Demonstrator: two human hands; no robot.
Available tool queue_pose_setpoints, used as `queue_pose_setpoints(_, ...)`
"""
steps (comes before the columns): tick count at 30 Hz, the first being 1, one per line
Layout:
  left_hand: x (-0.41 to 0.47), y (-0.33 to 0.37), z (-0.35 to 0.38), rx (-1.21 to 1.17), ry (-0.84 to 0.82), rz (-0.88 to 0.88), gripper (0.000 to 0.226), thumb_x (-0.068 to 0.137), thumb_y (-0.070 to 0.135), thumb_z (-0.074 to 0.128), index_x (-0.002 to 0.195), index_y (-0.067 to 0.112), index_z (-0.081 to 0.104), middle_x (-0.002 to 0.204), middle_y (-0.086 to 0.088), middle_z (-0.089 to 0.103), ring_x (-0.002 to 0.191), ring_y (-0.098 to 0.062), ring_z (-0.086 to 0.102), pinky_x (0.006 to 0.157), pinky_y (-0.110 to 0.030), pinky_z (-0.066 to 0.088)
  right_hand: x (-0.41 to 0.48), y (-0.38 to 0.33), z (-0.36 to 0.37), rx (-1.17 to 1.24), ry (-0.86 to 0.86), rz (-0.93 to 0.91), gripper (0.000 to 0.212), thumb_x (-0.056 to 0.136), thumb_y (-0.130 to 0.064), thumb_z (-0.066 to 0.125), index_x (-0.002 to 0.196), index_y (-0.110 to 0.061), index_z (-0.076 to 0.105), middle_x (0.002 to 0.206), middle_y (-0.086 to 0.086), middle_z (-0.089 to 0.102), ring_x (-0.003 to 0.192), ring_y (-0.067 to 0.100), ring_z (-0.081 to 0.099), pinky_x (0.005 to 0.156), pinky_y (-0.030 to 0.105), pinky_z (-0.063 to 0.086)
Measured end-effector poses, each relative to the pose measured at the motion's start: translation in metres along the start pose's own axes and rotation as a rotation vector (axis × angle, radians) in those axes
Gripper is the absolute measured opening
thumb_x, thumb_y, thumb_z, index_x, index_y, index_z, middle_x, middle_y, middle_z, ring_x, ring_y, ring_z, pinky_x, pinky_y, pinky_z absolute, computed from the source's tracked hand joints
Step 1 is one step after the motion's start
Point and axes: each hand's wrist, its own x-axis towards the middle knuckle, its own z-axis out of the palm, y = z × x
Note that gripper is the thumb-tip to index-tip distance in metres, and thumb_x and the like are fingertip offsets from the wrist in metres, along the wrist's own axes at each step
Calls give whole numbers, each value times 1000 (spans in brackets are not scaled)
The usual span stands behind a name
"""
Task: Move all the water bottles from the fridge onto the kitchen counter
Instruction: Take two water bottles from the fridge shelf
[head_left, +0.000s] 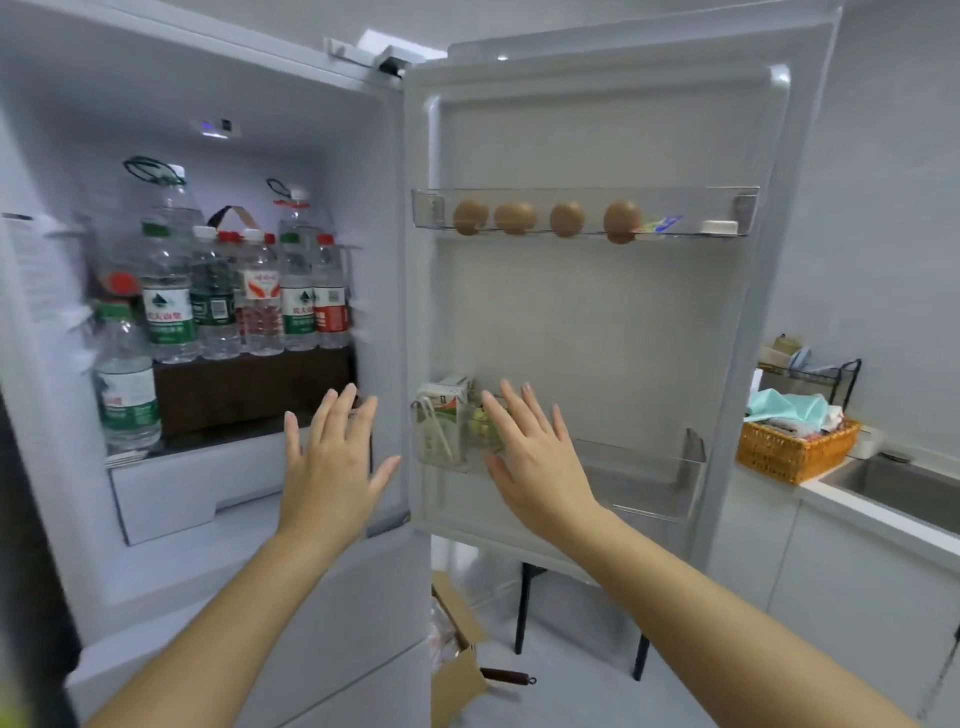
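Observation:
The fridge (218, 104) stands open in front of me. Several clear water bottles (244, 301) with green or red labels stand in a row on a dark shelf (249, 389), with two big jugs (166, 202) behind them. One more green-capped bottle (127, 384) stands lower at the left. My left hand (332, 467) is raised with spread fingers in front of the fridge's lower right edge, holding nothing. My right hand (530, 462) is likewise spread and empty in front of the door's lower rack. The kitchen counter (862, 512) lies at the far right.
The open door (597, 322) holds several eggs (514, 218) in its upper rack and a drink carton (441, 421) in its lower one. On the counter sit an orange basket (789, 452), a dish rack (810, 371) and a sink (904, 488). A cardboard box (462, 660) lies on the floor.

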Motion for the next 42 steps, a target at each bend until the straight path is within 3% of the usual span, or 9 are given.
queue_pose_setpoints(4,10,-72,3,79,-26,-50,71,81,40,73,140,9,49,149,-16,41,140,-33,35,111,-64,22,44,-48,36,59,5,-63,60,102,-26,44,155,-22,19,165,4,10,152,27,1,122,50,6)
queue_pose_setpoints(13,35,-180,35,242,-102,-163,73,74,38,80,135,8,55,144,-17,47,135,-36,42,105,-62,34,128,-99,118,189,-103,-121,62,105,-29,39,157,-29,4,165,-3,-5,152,20,-7,122,37,4)
queue_pose_setpoints(18,51,-219,53,302,-168,-270,71,90,43,61,149,15,33,158,-11,25,146,-30,21,117,-48,22,177,-105,161,239,-166,-169,63,105,-27,39,157,-27,5,165,-2,-5,152,22,-7,123,38,8)
queue_pose_setpoints(23,78,-251,56,335,-168,-370,68,91,42,60,148,14,33,156,-11,26,144,-29,22,115,-43,27,226,-119,195,289,-202,-177,62,105,-29,40,157,-27,7,166,-2,-4,152,22,-7,123,42,14)
queue_pose_setpoints(30,141,-297,51,283,-119,-470,72,91,31,63,148,7,27,156,-17,22,143,-33,23,113,-43,29,283,-160,232,353,-219,-225,62,103,-29,44,157,-26,11,165,-2,4,152,22,-1,118,44,29)
queue_pose_setpoints(35,187,-326,61,117,-55,-570,73,91,18,61,149,1,20,151,-21,28,138,-37,32,111,-46,34,311,-180,246,398,-193,-248,63,102,-29,46,156,-28,14,165,-4,8,152,20,3,111,41,39)
queue_pose_setpoints(42,221,-351,69,3,28,-755,38,97,15,54,128,-4,40,127,-27,50,115,-45,52,91,-51,43,334,-191,259,466,-216,-230,64,102,-28,47,157,-28,13,165,-4,10,151,18,12,111,36,37)
